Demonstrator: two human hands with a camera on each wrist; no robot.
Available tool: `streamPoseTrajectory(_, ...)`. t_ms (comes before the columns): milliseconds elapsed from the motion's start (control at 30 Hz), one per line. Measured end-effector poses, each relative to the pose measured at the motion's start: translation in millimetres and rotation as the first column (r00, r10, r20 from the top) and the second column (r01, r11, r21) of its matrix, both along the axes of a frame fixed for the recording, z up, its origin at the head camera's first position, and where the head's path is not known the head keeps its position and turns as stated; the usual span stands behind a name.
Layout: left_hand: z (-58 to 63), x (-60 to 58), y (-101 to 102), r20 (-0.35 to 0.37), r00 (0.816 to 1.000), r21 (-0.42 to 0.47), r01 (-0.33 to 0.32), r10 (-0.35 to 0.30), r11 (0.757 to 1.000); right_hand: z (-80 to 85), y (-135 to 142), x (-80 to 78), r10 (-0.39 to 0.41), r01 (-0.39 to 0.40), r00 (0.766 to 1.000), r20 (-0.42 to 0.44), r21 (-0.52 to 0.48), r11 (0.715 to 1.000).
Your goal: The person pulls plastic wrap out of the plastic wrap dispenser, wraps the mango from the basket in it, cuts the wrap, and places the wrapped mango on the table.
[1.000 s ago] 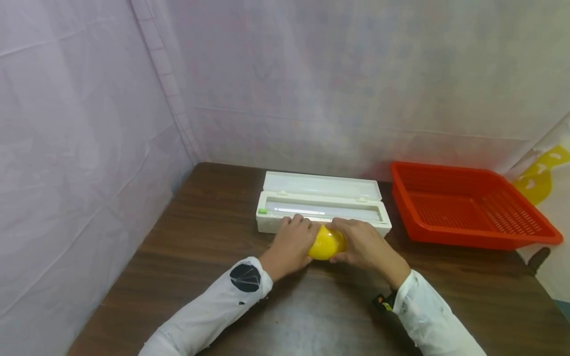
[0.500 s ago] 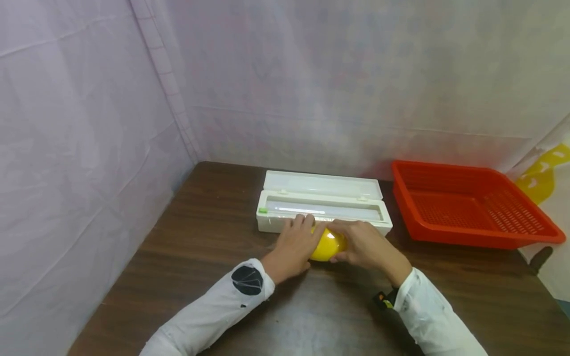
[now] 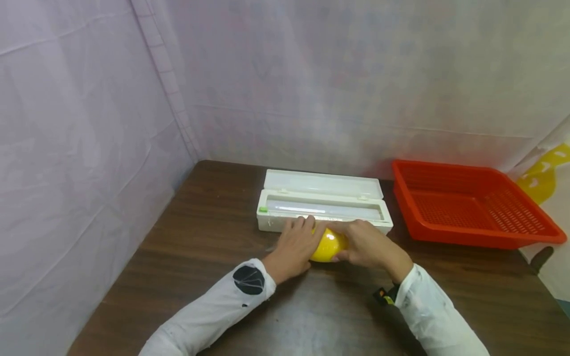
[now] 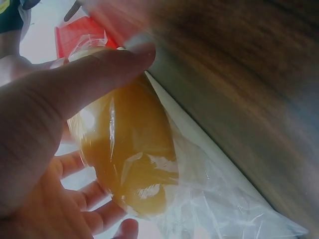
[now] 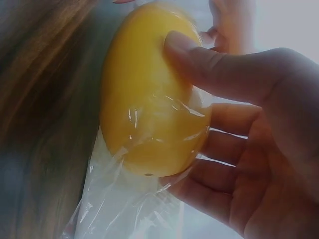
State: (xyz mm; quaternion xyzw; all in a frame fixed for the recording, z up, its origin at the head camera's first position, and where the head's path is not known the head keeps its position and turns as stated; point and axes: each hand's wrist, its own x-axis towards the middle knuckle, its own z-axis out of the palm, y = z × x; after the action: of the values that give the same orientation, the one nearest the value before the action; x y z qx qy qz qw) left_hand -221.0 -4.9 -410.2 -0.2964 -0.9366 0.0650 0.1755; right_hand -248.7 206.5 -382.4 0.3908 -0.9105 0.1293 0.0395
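Observation:
A smooth yellow oval fruit (image 3: 328,247) is held between both hands, close over the table in front of the white cling film dispenser (image 3: 268,225). Clear cling film (image 4: 212,211) covers part of the fruit and trails off its end in wrinkles. My left hand (image 3: 294,249) grips its left side, thumb laid across the fruit and fingers spread behind it. On the other side my right hand (image 3: 369,245) grips it, the thumb pressing the wrapped skin and the fingers curled behind. The dispenser's lid (image 3: 322,184) stands open, showing the film roll (image 3: 352,211) inside.
A red plastic basket (image 3: 472,237) with perforated sides stands at the back right of the brown wooden table (image 3: 213,222). White sheeting (image 3: 311,89) hangs behind and along the left side. Something yellow (image 3: 541,178) shows beyond the basket at the right.
The left hand shifts slightly on the fruit, its fingers moving a little to the right over the top. The fruit, basket and dispenser stay nearly where they were.

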Motion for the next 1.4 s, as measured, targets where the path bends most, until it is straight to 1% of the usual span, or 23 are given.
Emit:
streamPoseTrajectory(267,-3.3,-0.4,4,-0.067,0.998,-0.039,-0.01,0.007,0.999,-0.1,-1,-0.4,-0.027,0.025,0.997,0.069,0.019,0.999)
streamPoseTrajectory(467,-3.6,-0.2,5,-0.094,0.996,-0.065,-0.013,0.007,0.998,-0.5,-2,-0.4,-0.032,0.03,0.996,0.082,0.024,0.999)
streamPoseTrajectory(700,-0.8,-0.7,2,-0.092,0.995,-0.084,0.018,-0.026,0.996,-2.7,-2,0.7,-0.056,0.055,0.989,0.138,0.011,0.998)
streamPoseTrajectory(867,2.2,-1.1,-1,-0.079,0.995,-0.103,0.046,-0.054,0.994,-7.7,-1,0.3,-0.057,0.058,0.987,0.15,-0.007,0.998)
streamPoseTrajectory(967,4.3,-0.7,-3,-0.063,0.996,-0.115,0.053,-0.061,0.992,-9.6,0,-0.1,-0.043,0.05,0.987,0.156,-0.045,0.998)
streamPoseTrajectory(1133,6.4,-0.6,-5,-0.044,0.996,-0.093,0.071,-0.075,0.993,-9.9,2,0.8,-0.039,0.062,0.98,0.193,-0.111,0.992)
streamPoseTrajectory(1200,7.2,-0.6,-6,-0.032,0.996,-0.08,0.078,-0.081,0.994,-9.5,3,1.5,-0.044,0.07,0.98,0.192,-0.129,0.989)
streamPoseTrajectory(1267,8.0,-0.8,-6,-0.014,0.997,-0.073,0.08,-0.081,0.994,-8.9,4,2.5,-0.042,0.067,0.984,0.172,-0.145,0.987)
streamPoseTrajectory(1333,8.6,-1.6,-6,0.011,0.997,-0.077,0.077,-0.076,0.994,-8.2,4,4.0,-0.042,0.061,0.991,0.125,-0.154,0.986)
streamPoseTrajectory(1400,9.3,-3.2,-5,0.042,0.997,-0.084,0.07,-0.066,0.994,-7.0,4,6.2,-0.04,0.047,0.998,0.05,-0.15,0.988)
